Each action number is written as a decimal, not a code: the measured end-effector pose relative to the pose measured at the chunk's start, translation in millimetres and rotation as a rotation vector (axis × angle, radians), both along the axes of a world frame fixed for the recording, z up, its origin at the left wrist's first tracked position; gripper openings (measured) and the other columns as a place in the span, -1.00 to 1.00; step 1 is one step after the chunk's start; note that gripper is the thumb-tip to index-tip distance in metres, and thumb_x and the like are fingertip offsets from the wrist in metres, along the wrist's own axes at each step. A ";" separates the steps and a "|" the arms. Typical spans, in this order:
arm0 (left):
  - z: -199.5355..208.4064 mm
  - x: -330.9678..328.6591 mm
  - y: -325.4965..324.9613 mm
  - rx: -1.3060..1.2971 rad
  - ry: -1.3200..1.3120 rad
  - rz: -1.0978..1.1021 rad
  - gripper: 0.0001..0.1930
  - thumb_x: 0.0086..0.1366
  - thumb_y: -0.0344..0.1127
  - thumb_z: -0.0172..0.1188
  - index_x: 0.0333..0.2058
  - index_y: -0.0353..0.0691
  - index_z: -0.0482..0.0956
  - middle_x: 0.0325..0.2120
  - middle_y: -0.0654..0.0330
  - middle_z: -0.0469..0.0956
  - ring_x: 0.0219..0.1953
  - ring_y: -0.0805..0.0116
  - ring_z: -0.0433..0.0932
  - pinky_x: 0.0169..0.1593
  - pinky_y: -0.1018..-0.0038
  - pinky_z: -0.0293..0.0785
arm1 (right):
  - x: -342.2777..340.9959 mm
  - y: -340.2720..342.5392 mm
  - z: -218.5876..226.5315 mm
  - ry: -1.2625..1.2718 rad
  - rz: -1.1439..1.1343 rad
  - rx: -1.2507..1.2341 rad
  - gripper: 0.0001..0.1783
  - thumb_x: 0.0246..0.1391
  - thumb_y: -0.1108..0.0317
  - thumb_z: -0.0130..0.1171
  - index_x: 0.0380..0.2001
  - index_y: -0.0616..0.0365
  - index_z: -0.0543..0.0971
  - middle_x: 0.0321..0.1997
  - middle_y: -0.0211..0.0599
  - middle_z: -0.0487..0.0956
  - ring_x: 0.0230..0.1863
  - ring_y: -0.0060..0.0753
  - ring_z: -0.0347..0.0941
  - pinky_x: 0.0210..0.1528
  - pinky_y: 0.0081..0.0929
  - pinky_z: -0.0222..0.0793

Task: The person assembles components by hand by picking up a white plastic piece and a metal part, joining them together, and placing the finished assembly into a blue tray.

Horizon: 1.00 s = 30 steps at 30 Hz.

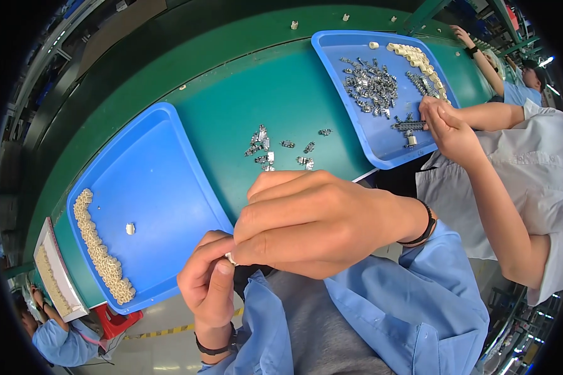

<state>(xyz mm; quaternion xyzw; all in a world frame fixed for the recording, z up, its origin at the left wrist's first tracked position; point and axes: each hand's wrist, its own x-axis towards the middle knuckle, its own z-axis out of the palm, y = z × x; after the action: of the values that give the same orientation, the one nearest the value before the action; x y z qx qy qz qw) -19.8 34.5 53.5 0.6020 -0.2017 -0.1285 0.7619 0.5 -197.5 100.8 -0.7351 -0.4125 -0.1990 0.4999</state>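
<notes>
In front of my body, my left hand (207, 278) pinches a small white part (230, 258) between thumb and fingers. My right hand (316, 225) is closed over the same spot, its fingertips meeting the left ones at the part. Most of that part is hidden by the fingers. Beyond my right hand, small shiny metal pieces (259, 142) lie loose on the green bench (222, 87). At my left is a blue tray (162, 169), with a long band of cream-coloured small parts (97, 250) along its left side and a single cream part (130, 229) nearer its middle.
A second blue tray (327, 56) at the far right bears a heap of metal pieces (370, 87) and rows of cream parts (422, 59). A co-worker's hands (443, 125) work over it. A white box (65, 275) stands left; small parts dot the green conveyor (256, 34).
</notes>
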 end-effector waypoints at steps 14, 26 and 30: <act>-1.5 2.9 -4.8 -0.128 0.061 -0.082 -0.72 0.50 -0.41 0.13 0.05 -0.51 0.55 -0.22 0.01 0.59 -0.23 0.34 0.55 -0.12 0.44 0.46 | -1.7 -6.4 0.2 0.076 0.047 -0.006 -0.82 0.03 0.66 0.29 -0.26 0.27 0.67 -0.32 -0.30 0.61 -0.43 -0.31 0.52 -0.30 -0.38 0.42; 2.1 -0.1 -7.2 -0.108 0.114 -0.083 -0.69 0.50 -0.32 0.15 0.04 -0.48 0.47 -0.22 0.02 0.58 -0.21 0.30 0.56 -0.13 0.39 0.50 | -4.3 -12.9 3.2 0.142 0.047 -0.015 -0.82 0.03 0.61 0.38 -0.24 0.28 0.70 -0.32 -0.27 0.66 -0.36 -0.27 0.61 -0.26 -0.38 0.49; -0.4 1.5 -8.8 -0.109 0.064 -0.078 -0.74 0.51 -0.37 0.13 0.01 -0.49 0.51 -0.26 0.01 0.59 -0.26 0.32 0.56 -0.15 0.42 0.50 | -5.0 -12.0 1.7 0.161 0.025 0.002 -0.81 0.03 0.61 0.39 -0.24 0.28 0.71 -0.33 -0.26 0.66 -0.35 -0.26 0.61 -0.26 -0.38 0.50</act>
<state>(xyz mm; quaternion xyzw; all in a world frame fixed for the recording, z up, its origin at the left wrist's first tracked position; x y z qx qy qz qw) -18.2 25.7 53.2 0.5470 -0.2070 -0.1661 0.7939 -4.5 -209.6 102.5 -0.7431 -0.3798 -0.1335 0.5346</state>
